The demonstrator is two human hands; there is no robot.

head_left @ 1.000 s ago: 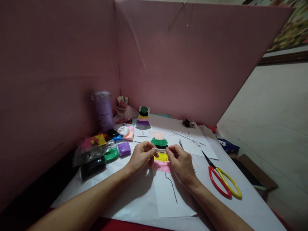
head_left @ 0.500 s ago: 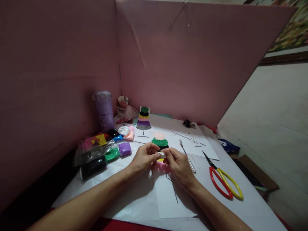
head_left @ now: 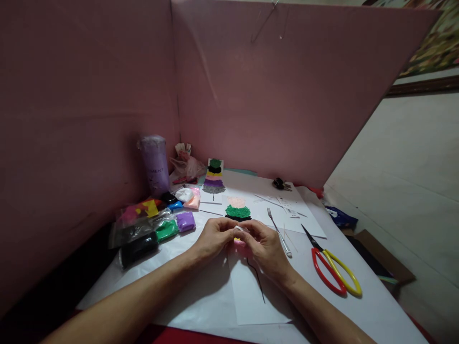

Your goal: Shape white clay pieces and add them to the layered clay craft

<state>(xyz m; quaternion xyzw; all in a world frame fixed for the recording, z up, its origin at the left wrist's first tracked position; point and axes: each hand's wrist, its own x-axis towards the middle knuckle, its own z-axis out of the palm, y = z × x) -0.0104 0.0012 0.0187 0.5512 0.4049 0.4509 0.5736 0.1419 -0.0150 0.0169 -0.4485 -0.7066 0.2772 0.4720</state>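
My left hand (head_left: pixel 214 237) and my right hand (head_left: pixel 261 242) meet over a sheet of white paper (head_left: pixel 258 310). Between their fingertips they pinch a small piece of white clay (head_left: pixel 238 228), partly covered by the fingers. Under the hands lies a leaf picture in coloured clay bands: a pale peach top, a green band (head_left: pixel 238 212), a black band, and a little yellow and pink (head_left: pixel 239 242) showing below. A dark curved line (head_left: pixel 256 277) runs down the paper as a stem. The middle of the picture is hidden by my hands.
Scissors with red and yellow handles (head_left: pixel 335 272) and a fork (head_left: pixel 279 232) lie to the right. Bagged clay packs (head_left: pixel 167 230) sit at the left, before a purple cylinder (head_left: pixel 155 162). A finished striped leaf card (head_left: pixel 214 179) and keys (head_left: pixel 281 184) are farther back.
My fingers have drawn closer together around the white clay, my right fingers now reaching over toward the left ones. The things on the table have stayed in place.
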